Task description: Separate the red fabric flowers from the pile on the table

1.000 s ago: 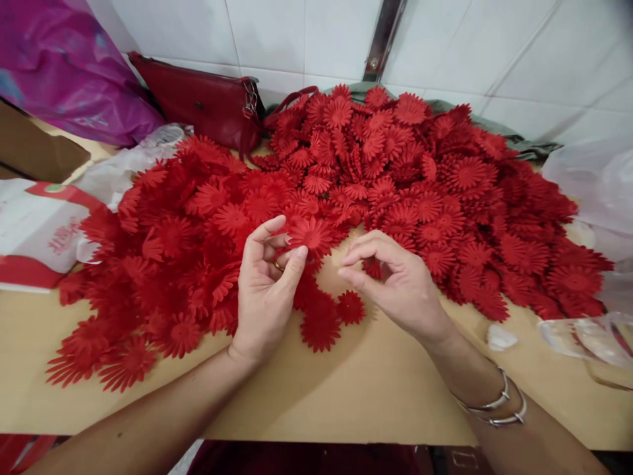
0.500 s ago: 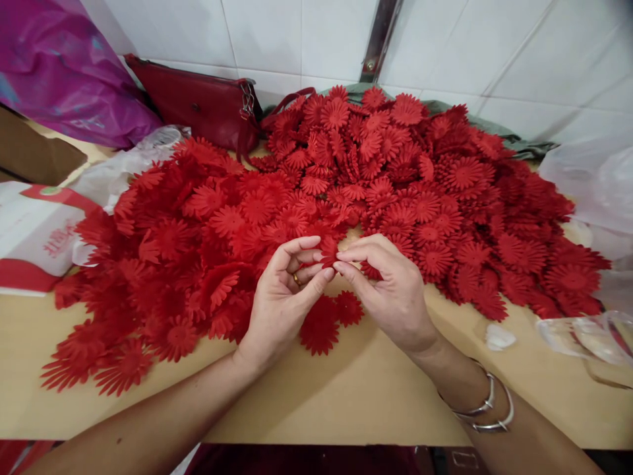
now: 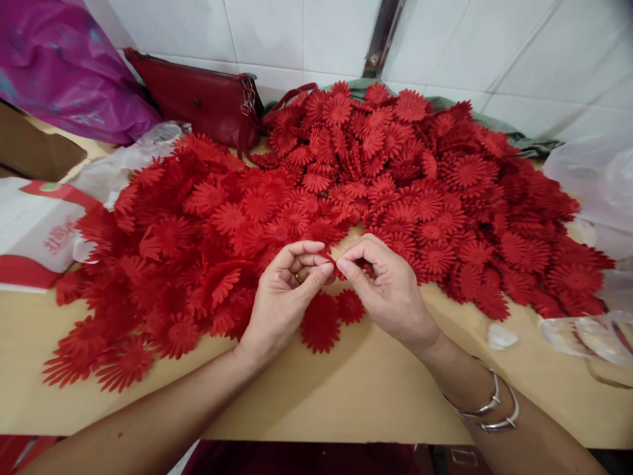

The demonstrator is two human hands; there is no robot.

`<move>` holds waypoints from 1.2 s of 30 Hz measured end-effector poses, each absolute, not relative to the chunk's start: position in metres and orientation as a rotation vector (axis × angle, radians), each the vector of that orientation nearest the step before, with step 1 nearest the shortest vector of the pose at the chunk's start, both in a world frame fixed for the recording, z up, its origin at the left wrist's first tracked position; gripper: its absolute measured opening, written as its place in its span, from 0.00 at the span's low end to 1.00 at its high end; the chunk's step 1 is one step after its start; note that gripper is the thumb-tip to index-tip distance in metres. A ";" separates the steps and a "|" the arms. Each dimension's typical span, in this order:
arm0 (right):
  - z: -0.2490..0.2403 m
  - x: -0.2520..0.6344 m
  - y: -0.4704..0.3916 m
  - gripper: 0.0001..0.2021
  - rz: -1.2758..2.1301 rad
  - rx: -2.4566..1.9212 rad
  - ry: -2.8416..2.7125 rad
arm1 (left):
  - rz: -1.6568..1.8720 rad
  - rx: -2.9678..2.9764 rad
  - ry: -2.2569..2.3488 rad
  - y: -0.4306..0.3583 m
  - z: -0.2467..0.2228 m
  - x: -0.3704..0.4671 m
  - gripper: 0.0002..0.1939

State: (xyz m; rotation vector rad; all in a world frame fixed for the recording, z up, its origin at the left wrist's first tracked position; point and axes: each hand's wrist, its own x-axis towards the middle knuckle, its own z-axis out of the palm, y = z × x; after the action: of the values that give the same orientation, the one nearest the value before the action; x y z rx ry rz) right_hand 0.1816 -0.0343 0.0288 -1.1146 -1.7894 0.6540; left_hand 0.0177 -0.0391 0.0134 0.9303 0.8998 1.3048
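Between my two hands is a small red artificial flower petal piece, mostly hidden by fingers and seen nearly edge-on. My left hand pinches it between thumb and fingers, a gold ring on one finger. On the other side, the thumb and index finger of my right hand close on its edge. Below them on the table lie a larger red petal piece and a smaller red petal piece. Behind my hands spread a left heap of loose red petal pieces and a right heap of stacked ones.
A red handbag leans against the tiled wall. At left are a purple bag and a white-and-red package. Clear plastic and a small white piece lie at right on the table.
The petal piece between my fingers has turned from showing its face to nearly edge-on. My right fingers have curled in more tightly. The heaps look the same.
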 end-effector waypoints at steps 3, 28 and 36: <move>0.029 0.181 -0.036 0.04 0.761 -1.084 -1.776 | 1.318 0.946 0.918 -0.039 0.015 0.017 0.15; 0.010 0.200 -0.009 0.25 1.289 -0.999 -0.904 | 1.401 0.864 0.958 -0.034 0.009 0.011 0.08; 0.010 0.198 -0.012 0.12 1.181 -1.050 -1.030 | 1.385 0.941 1.019 -0.034 0.004 0.008 0.10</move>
State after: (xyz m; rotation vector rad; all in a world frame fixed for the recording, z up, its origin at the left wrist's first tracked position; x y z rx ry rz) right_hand 0.1980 -0.0121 0.0104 -1.0501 -1.0302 1.1812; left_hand 0.0079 -0.0345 0.0042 0.9408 1.0189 1.3854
